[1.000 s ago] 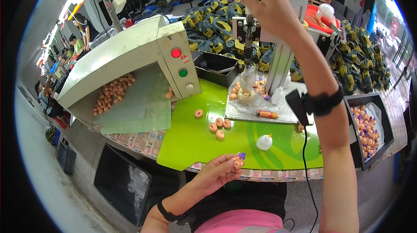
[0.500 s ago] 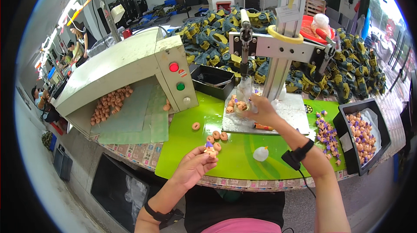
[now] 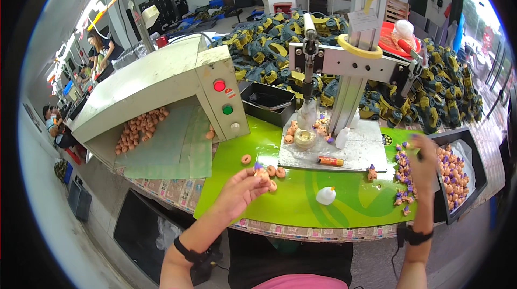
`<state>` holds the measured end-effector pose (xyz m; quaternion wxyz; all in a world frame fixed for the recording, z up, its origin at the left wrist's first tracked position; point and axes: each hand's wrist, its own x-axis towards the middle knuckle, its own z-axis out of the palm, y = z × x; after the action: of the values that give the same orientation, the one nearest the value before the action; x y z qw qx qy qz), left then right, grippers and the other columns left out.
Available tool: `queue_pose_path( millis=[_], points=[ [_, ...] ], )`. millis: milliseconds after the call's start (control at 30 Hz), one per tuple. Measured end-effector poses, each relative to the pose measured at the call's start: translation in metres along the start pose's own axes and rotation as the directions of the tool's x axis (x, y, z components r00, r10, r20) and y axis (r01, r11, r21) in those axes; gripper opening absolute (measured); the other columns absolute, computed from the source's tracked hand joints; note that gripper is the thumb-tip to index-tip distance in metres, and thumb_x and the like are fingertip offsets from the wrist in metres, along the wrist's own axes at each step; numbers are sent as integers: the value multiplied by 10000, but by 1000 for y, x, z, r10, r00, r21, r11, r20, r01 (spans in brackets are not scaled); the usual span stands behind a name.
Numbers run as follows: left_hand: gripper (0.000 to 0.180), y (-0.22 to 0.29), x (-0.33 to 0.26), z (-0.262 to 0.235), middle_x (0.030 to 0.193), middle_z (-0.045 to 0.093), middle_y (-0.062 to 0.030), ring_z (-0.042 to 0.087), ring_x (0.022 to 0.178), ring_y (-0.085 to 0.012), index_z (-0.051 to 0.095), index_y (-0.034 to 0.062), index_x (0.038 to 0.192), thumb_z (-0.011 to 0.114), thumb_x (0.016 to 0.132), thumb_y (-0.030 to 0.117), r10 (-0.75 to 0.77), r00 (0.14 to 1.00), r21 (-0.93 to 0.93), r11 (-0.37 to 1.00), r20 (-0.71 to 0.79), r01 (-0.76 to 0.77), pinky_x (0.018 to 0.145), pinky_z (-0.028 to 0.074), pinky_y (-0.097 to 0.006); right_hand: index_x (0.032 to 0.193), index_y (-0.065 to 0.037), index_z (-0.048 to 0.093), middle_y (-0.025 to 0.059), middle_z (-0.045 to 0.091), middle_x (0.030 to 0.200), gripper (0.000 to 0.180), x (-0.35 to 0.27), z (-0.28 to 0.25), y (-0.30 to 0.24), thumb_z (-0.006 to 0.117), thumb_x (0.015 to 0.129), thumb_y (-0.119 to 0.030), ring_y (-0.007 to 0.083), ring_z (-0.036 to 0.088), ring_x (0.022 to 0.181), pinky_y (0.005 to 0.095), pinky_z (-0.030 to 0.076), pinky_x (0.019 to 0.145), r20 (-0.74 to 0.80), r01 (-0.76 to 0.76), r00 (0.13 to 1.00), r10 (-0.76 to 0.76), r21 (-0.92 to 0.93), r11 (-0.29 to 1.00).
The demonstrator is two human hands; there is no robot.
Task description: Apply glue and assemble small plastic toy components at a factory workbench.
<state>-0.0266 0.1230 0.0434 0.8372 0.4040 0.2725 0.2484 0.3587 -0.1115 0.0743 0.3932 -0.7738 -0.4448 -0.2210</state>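
Between the thumb and fingers of my left hand [image 3: 241,195] is a small peach toy figure with a purple top [image 3: 260,172]. Several round peach toy heads [image 3: 280,172] lie on the green mat right beside it. My right hand [image 3: 424,162] hovers over the right side of the mat, above a pile of small purple-and-peach toy pieces [image 3: 403,173]. Its fingers are smeared by motion, so whether they hold anything is unclear. A lone purple-and-peach piece [image 3: 372,172] sits left of that pile. Under the press [image 3: 308,81] stands a round pale fixture [image 3: 305,138] with toy pieces around it.
A cream machine with red and green buttons [image 3: 161,79] stands at left, peach heads [image 3: 141,130] inside. A black bin [image 3: 479,184] of toy pieces is at right. On the mat stands a white bottle [image 3: 326,196]. Yellow-and-grey toy vehicles [image 3: 258,46] are heaped behind.
My right hand has swung from the press fixture to the right, over the pile of pieces. My left hand still holds the toy figure. The fixture is now uncovered.
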Motion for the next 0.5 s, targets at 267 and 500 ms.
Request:
queue_pose_path(
  millis=[267,500],
  points=[
    [250,0,112,47,978,612,-25,565,825,-101,604,12,1080,654,887,163,-2,1000,339,941,4,1,738,483,-240,1240,-1,547,175,550,1251,433,-63,-123,128,611,813,-31,332,490,1157,419,375,994,-292,-251,955,59,-679,690],
    [299,-54,195,18,977,518,-62,513,792,-154,626,24,1028,739,769,120,531,833,614,608,156,-502,679,433,-286,1060,20,626,160,617,1100,312,9,-56,-67,655,749,35,327,568,1017,385,448,894,165,194,967,-192,2,981]
  ],
)
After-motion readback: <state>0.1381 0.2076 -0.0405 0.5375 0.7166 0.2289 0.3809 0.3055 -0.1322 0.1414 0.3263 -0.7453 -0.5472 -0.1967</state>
